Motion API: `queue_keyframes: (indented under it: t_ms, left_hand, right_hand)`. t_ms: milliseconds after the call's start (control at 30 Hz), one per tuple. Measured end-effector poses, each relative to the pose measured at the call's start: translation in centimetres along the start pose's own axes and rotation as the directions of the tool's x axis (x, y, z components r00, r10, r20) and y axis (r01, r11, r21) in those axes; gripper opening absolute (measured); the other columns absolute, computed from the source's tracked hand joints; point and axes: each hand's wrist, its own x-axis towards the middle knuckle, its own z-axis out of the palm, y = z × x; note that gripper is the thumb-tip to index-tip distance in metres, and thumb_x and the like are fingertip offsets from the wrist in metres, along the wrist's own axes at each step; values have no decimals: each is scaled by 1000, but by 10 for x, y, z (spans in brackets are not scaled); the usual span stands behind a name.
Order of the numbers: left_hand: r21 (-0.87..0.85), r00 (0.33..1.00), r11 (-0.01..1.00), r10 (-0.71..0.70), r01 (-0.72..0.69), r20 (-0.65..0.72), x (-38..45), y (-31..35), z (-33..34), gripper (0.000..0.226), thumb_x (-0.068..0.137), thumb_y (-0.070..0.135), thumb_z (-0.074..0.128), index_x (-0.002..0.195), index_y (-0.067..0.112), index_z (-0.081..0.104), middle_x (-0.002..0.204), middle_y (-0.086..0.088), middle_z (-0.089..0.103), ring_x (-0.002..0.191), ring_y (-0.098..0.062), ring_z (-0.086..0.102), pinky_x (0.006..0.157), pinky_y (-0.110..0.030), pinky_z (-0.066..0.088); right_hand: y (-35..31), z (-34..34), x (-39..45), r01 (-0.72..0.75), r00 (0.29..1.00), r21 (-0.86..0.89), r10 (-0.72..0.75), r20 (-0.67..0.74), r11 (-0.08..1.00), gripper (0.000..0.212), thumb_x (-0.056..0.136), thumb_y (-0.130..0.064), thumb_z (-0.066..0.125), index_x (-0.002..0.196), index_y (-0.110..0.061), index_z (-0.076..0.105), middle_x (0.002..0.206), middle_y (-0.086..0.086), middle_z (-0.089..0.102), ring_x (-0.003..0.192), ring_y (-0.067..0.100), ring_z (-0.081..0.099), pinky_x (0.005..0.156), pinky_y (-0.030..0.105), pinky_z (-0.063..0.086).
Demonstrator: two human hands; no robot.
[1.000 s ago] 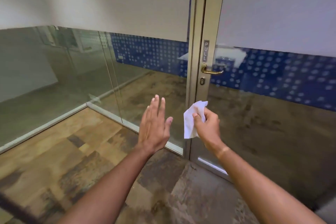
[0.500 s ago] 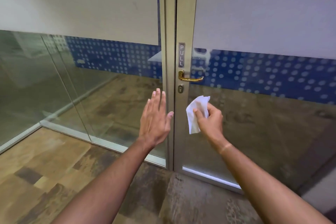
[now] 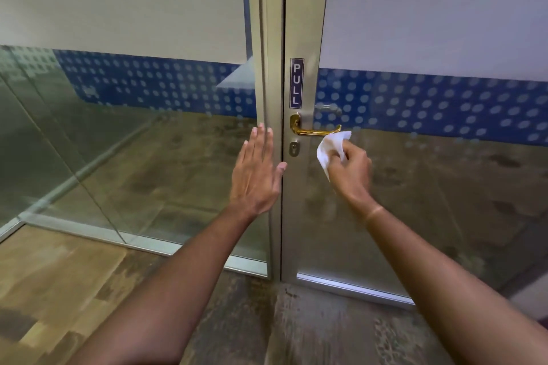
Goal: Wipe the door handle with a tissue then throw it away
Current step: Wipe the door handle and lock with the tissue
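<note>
A gold lever door handle sticks out to the right from the metal stile of a glass door. My right hand pinches a crumpled white tissue just below the handle's free end; the tissue's top edge reaches the lever's tip. My left hand is flat with fingers together and raised, its fingertips at the fixed door frame left of the handle, holding nothing.
A vertical PULL label sits above the handle and a keyhole below it. Glass panels with a blue dotted band run left and right. A glass partition angles off at the left. Patterned floor lies underfoot.
The door has come closer and more central in view. My right hand has risen with the tissue from below the handle up to its tip. My left hand has neared the frame.
</note>
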Motion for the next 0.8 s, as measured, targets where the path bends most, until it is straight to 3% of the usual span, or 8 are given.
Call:
queue_keyframes:
  t_ms: [67, 133, 233, 433, 533, 633, 800]
  left_hand:
    - [-22, 1000, 1000, 5, -5, -3, 14, -5, 12, 72, 99, 41, 32, 154, 9, -2, 163, -11, -5, 151, -19, -8, 123, -38, 4]
    - [-29, 1000, 999, 15, -15, -14, 29, -10, 24, 72, 98, 41, 30, 154, 9, -1, 163, -11, -3, 150, -18, -7, 123, -38, 5]
    - [-44, 1000, 999, 11, -12, -28, 51, -17, 41, 70, 98, 39, 28, 154, 9, -1, 163, -12, -1, 150, -19, -6, 123, -39, 8]
    - [-83, 999, 997, 4, -7, -32, 101, -31, 72, 69, 98, 32, 32, 153, 11, -4, 163, -10, -5, 151, -18, -7, 123, -37, 5]
    - [-95, 999, 996, 2, -6, -40, 117, -35, 85, 70, 99, 26, 38, 153, 10, -2, 162, -9, -7, 151, -19, -7, 123, -39, 7]
    - [-112, 999, 994, -10, 6, -38, 132, -40, 97, 72, 98, 23, 40, 154, 9, -2, 162, -9, -10, 151, -20, -8, 123, -40, 8]
    - [-148, 995, 987, 49, -62, -90, 153, -50, 111, 74, 94, 16, 44, 154, 6, 2, 162, -9, -9, 151, -22, -7, 123, -40, 8]
  right_hand:
    - [4, 7, 19, 42, 999, -51, -42, 0, 998, 13, 86, -11, 52, 84, -7, 64, 78, 5, 65, 74, 23, 58, 56, 24, 45]
    - [6, 13, 38, 105, 994, -114, -105, 1, 988, 12, 86, -4, 52, 85, -6, 65, 83, 4, 65, 75, 18, 55, 49, 7, 37]
    - [9, 24, 66, 222, 975, -205, -219, 38, 953, 15, 86, 6, 54, 92, -2, 65, 99, 10, 65, 85, 15, 54, 50, -1, 36]
    - [8, 49, 126, 399, 915, -265, -364, 173, 878, 22, 84, 8, 63, 105, 0, 66, 121, 19, 62, 98, 18, 54, 69, 8, 42]
    - [5, 59, 147, 457, 886, -333, -390, 249, 825, 34, 82, 8, 66, 115, 2, 64, 122, 21, 62, 109, 31, 59, 88, 25, 48]
    - [6, 72, 162, 511, 852, -418, -380, 360, 751, 38, 81, 5, 68, 119, -2, 64, 125, 19, 60, 112, 33, 58, 91, 40, 55]
    - [12, 94, 169, 669, 735, -460, -429, 525, 583, 32, 84, -9, 69, 116, -5, 67, 113, 13, 60, 100, 27, 61, 82, 28, 49]
